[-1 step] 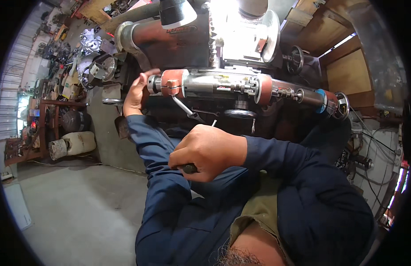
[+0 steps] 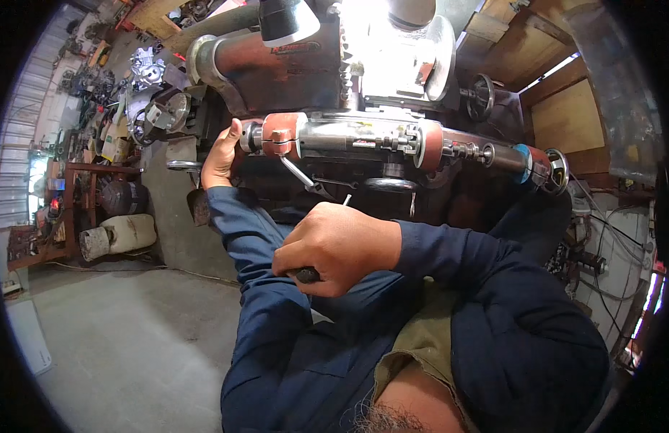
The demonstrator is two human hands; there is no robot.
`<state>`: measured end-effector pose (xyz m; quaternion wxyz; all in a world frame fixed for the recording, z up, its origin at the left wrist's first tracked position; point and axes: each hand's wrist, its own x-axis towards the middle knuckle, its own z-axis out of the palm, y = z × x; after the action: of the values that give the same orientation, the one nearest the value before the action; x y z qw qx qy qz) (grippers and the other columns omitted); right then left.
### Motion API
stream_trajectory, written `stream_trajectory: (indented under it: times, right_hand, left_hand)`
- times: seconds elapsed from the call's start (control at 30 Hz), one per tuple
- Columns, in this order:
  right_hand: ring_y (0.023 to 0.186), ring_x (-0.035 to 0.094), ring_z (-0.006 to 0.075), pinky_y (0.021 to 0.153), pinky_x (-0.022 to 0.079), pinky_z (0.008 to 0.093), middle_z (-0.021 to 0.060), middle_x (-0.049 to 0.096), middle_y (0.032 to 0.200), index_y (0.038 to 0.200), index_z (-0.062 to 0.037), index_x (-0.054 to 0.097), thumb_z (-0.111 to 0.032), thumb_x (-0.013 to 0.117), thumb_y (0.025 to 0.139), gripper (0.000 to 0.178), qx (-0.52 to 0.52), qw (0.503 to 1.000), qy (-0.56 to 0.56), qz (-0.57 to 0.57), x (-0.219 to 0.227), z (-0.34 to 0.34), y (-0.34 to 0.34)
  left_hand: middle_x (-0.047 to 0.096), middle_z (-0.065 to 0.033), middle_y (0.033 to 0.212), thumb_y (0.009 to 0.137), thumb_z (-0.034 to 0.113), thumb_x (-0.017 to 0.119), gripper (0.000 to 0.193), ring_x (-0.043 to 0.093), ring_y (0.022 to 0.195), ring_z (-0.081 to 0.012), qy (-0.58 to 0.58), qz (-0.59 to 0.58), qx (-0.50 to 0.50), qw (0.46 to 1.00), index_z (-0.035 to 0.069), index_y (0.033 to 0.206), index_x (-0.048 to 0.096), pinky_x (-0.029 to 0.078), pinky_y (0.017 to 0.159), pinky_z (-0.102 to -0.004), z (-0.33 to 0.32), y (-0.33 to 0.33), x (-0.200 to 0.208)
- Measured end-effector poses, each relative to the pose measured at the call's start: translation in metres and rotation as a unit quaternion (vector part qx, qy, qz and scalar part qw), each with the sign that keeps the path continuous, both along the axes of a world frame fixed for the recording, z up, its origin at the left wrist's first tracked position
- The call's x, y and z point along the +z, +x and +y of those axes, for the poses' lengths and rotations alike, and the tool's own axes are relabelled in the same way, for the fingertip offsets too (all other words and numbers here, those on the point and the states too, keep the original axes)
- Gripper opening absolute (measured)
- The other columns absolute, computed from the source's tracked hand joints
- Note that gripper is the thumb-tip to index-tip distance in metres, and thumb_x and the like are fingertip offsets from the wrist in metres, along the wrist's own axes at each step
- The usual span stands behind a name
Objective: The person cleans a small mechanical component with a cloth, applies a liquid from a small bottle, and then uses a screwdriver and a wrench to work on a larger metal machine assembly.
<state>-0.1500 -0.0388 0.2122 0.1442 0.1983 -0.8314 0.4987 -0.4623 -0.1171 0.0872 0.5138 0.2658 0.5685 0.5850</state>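
A long metal shaft assembly [image 2: 334, 137] lies across the machine, held between red clamp blocks. My left hand [image 2: 219, 160] is at its left end, beside the collar next to the left red clamp [image 2: 284, 136]. The thumb stands up and apart; the other fingers are mostly hidden, so contact with the collar is unclear. My right hand [image 2: 340, 249] is closed in a fist in front of the machine. From it show the dark round end of a handle [image 2: 306, 275] and a thin metal shaft [image 2: 347, 200], like a screwdriver's. A wrench-like metal handle [image 2: 298, 173] hangs below the left clamp.
A lamp [image 2: 288, 23] hangs above the machine. Handwheels sit below the shaft [image 2: 391, 185] and at its right end [image 2: 557, 172]. A pale plastic jug [image 2: 129, 233] lies by a brown rack at left. Cables [image 2: 617, 238] run along the right wall.
My left hand's fingers, which reached over the shaft's left end, have drawn back out of sight, leaving the thumb raised. My right hand has hardly moved.
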Motion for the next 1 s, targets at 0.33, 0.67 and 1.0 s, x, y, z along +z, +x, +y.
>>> stream_trajectory:
  times: [0.33, 0.67, 1.0]
  right_hand:
    - [0.068, 0.069, 0.0292, 0.060, 0.055, 0.0381, 0.0113, 0.069, 0.078, 0.093, -0.0030, 0.069, -0.009, 0.070, 0.077, 0.017, 0.015, 0.997, -0.048, 0.061, 0.013, 0.013, -0.010]
    - [0.050, 0.053, 0.0122, 0.047, 0.039, 0.0271, 0.0089, 0.059, 0.062, 0.095, 0.0083, 0.068, -0.066, 0.055, 0.089, 0.076, -0.079, 0.935, -0.344, 0.025, 0.039, 0.074, -0.051]
    - [0.047, 0.053, 0.0136, 0.045, 0.040, 0.0258, 0.0079, 0.058, 0.060, 0.093, 0.0081, 0.069, -0.068, 0.061, 0.084, 0.077, -0.004, 0.959, -0.282, -0.001, 0.050, 0.072, -0.096]
  left_hand:
    - [0.056, -0.0225, 0.137, 0.095, 0.052, 0.060, 0.072, 0.050, 0.133, -0.0332, 0.287, 0.016, 0.039, 0.957, -0.006, 0.136, 0.050, 0.035, 0.116, -0.0464, 0.014, -0.005, -0.009]
    - [0.070, -0.0273, 0.108, 0.098, 0.073, 0.024, 0.094, 0.068, 0.105, -0.0338, 0.131, -0.184, -0.040, 0.973, -0.010, 0.111, 0.066, 0.049, 0.101, -0.0415, 0.059, 0.005, 0.009]
    - [0.071, -0.0192, 0.098, 0.096, 0.071, 0.038, 0.085, 0.069, 0.089, -0.0241, 0.097, -0.185, -0.049, 0.977, -0.009, 0.113, 0.063, 0.055, 0.084, -0.0343, 0.064, 0.010, 0.003]
